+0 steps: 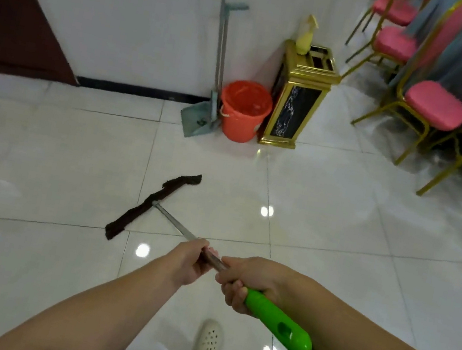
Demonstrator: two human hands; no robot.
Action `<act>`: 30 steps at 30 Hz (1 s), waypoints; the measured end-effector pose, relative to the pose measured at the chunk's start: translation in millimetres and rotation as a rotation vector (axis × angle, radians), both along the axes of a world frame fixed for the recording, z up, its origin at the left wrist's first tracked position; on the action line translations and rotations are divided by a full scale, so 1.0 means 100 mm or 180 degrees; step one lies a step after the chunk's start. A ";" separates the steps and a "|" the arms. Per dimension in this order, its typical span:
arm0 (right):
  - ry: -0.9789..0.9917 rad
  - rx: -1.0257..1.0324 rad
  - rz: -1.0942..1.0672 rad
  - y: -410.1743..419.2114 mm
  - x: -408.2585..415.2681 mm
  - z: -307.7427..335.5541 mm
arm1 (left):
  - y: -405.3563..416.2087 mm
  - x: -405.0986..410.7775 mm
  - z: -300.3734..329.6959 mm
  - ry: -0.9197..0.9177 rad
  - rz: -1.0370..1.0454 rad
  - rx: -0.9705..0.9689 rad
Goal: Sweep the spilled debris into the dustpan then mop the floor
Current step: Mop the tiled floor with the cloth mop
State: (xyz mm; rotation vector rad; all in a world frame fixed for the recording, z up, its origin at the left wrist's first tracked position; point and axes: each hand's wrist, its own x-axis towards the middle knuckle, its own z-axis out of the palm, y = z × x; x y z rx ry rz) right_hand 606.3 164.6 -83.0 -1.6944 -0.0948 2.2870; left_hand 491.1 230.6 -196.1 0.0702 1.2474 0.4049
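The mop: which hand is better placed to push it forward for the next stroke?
Probably the left hand. It grips the metal shaft of the mop lower down, nearer the dark head. The right hand holds the top of the green grip, so it steers.

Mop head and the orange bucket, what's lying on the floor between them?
Nothing: in the head view, only bare white tile lies between the mop head and the bucket. The dustpan stands beside the bucket, against the wall.

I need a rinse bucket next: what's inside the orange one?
The orange bucket shows only bare orange inner wall and some floor; no water is evident. Its near rim hides the rest.
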 end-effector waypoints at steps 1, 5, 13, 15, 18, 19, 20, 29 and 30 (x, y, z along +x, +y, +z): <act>0.0016 0.0000 0.0046 0.15 0.00 -0.02 | 0.11 0.00 0.01 -0.0008 0.0101 0.0038; 0.0072 -0.0013 0.0071 0.67 0.00 -0.10 | 0.48 -0.04 0.02 0.0115 0.0473 0.0113; 0.0033 -0.0084 0.0100 1.58 -0.19 -0.10 | 1.08 -0.25 0.06 -0.0238 0.1169 0.0174; 0.0066 -0.0117 0.0146 1.83 -0.36 -0.04 | 1.29 -0.38 0.09 -0.0345 0.1367 0.0255; 0.0238 -0.0244 0.0125 2.26 -0.65 0.05 | 1.69 -0.68 0.16 -0.0523 0.1424 0.0388; 0.0283 -0.0285 0.0090 2.41 -0.78 0.07 | 1.84 -0.80 0.19 -0.0539 0.1389 0.0425; 0.0317 -0.0319 0.0034 2.55 -0.91 0.08 | 2.00 -0.94 0.21 -0.0535 0.1338 0.0459; 0.1071 -0.0274 -0.1166 3.89 -2.41 0.06 | 3.48 -2.30 0.29 -0.0141 0.1035 0.0696; 0.1155 -0.0263 -0.1338 4.01 -2.57 0.04 | 3.63 -2.42 0.28 -0.0049 0.1002 0.0699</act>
